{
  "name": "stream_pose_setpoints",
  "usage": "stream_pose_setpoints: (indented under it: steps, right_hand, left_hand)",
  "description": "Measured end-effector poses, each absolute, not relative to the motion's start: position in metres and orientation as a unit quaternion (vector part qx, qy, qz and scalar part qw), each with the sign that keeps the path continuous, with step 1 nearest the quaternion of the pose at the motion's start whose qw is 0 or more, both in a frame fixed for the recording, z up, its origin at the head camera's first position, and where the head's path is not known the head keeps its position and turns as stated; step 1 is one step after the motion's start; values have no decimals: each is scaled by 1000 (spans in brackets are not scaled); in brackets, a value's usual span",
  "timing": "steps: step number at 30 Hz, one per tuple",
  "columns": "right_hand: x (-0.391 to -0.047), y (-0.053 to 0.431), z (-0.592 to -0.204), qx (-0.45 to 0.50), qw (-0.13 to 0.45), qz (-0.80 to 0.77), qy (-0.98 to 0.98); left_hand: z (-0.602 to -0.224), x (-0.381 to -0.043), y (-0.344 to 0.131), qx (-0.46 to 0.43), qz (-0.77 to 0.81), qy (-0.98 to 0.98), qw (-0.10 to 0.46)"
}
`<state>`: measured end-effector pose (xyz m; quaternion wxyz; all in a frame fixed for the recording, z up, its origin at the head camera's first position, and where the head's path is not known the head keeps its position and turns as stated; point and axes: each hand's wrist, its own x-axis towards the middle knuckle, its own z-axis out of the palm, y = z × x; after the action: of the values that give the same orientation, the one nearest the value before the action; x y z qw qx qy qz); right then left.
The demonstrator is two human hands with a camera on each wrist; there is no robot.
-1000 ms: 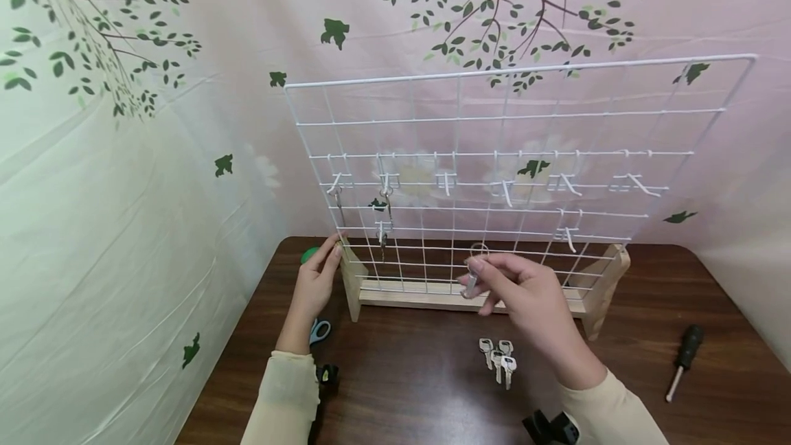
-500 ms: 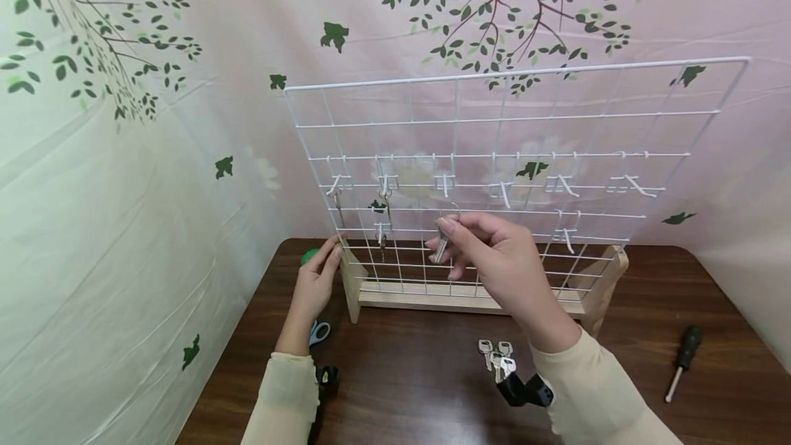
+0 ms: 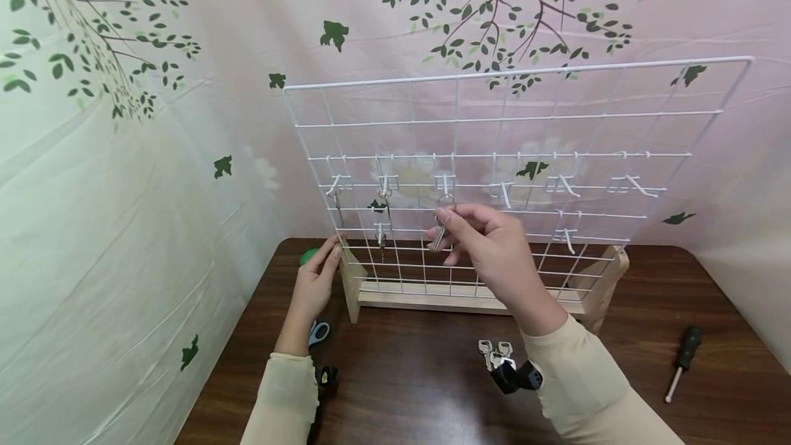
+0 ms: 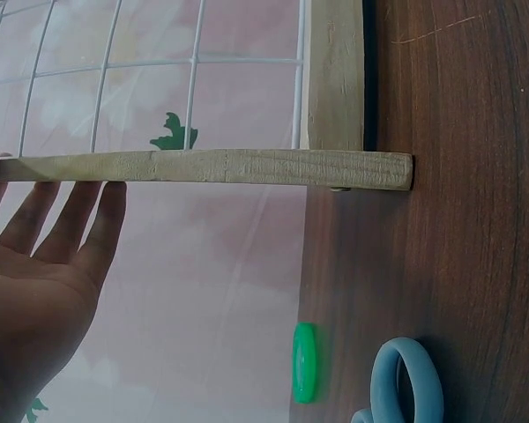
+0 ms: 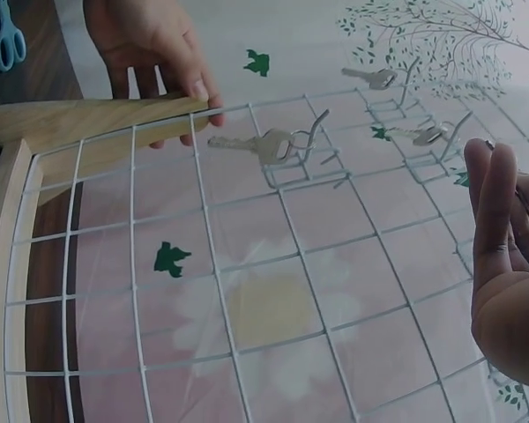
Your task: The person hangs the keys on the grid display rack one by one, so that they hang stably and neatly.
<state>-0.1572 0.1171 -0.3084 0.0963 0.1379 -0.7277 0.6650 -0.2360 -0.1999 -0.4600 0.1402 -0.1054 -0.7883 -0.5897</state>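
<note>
My right hand (image 3: 491, 242) pinches a key (image 3: 439, 235) between thumb and fingers, in front of the white wire grid rack (image 3: 494, 115). The key's ring (image 3: 446, 202) overlaps the tip of the third upper hook (image 3: 445, 183). In the right wrist view that key is mostly hidden by the fingers. At the rack's left end, my left hand (image 3: 318, 277) holds the wooden side support (image 4: 212, 166), its fingers behind and the thumb in front. Further keys hang from hooks on the left: one key (image 5: 275, 146) low, another key (image 5: 428, 134) and a third key (image 5: 381, 78) higher.
Several loose keys (image 3: 488, 349) lie on the brown table (image 3: 395, 376), partly covered by the right wrist camera (image 3: 516, 376). A screwdriver (image 3: 686, 356) is at the right. Blue scissors (image 3: 319, 332) and a green round object (image 4: 305, 362) lie beside the left hand. Bare hooks (image 3: 565, 184) continue rightward.
My right hand has carried the key up and left from low in front of the grid to the third upper hook. The left hand has stayed at the wooden support.
</note>
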Motion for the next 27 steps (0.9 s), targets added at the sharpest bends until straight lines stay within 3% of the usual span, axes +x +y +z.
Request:
stream_pose_setpoints:
  steps: [27]
  right_hand:
    - [-176,124,-321,120,102,657,-737]
  left_hand:
    - [-460,-235,-200,-102,-596,-786,127]
